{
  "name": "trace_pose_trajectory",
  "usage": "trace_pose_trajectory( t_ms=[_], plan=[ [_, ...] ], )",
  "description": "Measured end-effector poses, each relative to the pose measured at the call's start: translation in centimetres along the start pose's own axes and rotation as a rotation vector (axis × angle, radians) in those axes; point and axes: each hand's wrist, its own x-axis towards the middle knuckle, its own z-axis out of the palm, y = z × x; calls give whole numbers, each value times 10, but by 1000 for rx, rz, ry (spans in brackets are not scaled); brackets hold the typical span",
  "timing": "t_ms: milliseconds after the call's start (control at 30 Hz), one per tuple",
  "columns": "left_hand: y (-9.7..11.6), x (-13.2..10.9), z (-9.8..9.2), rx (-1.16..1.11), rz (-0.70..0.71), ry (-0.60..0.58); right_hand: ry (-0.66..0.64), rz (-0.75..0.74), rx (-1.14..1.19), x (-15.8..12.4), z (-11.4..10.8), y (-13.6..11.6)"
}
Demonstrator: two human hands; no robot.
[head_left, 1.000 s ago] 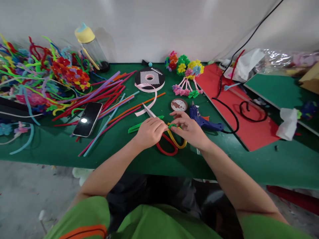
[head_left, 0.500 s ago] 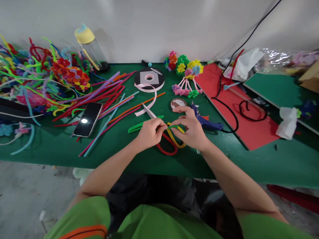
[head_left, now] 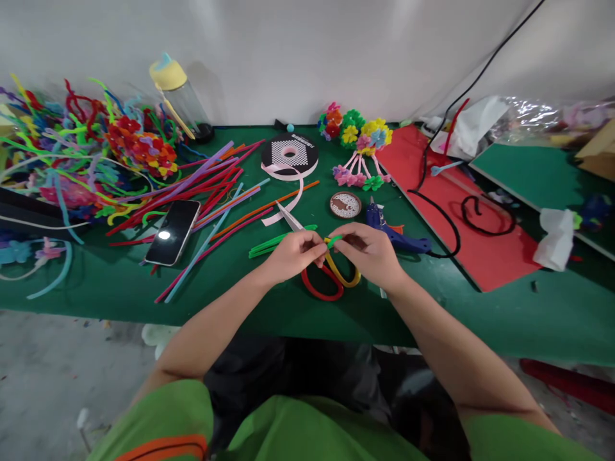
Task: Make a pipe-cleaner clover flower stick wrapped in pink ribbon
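Between my two hands is a short green pipe cleaner [head_left: 333, 241], curved into a small bend. My left hand [head_left: 298, 255] pinches one end of it, fingers closed. From the other side my right hand [head_left: 368, 253] is closed on it with thumb and fingertips. Under my hands lie scissors [head_left: 323, 294] with one red and one yellow handle, blades pointing up and left. Several straight green pipe cleaners [head_left: 267, 246] rest beside my left hand. Just beyond my right hand sits a round dish of small white beads [head_left: 345, 205].
A blue glue gun [head_left: 403, 241] with a black cord lies right, by a red board [head_left: 446, 211]. Left are a phone [head_left: 173, 232], loose pipe cleaners [head_left: 218, 173] and a colourful heap [head_left: 91, 160]. A ribbon spool [head_left: 290, 155], a bottle [head_left: 182, 96] and pipe-cleaner flowers [head_left: 362, 137] stand behind.
My right hand's fingers, spread apart before, have closed in on the green pipe cleaner, which now shows more of a bend. My left hand stays almost in place.
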Motion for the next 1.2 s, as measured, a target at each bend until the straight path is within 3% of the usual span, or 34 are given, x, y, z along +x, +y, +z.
trace_pose_trajectory(
  t_ms=[167, 300, 400, 900, 1200],
  plan=[
    [3, 0, -1, 2, -37, -106, 23, 111, 180, -1, 4, -4],
    [2, 0, -1, 172, -5, -16, 25, 155, 167, -1, 5, -4],
    [3, -1, -1, 171, 10, 28, -2, 164, 129, -2, 6, -2],
    [1, -1, 0, 372, 97, 65, 37, 78, 111, -6, 14, 3],
    [3, -1, 1, 417, 120, 113, -11, 73, 138, -6, 11, 4]
  ],
)
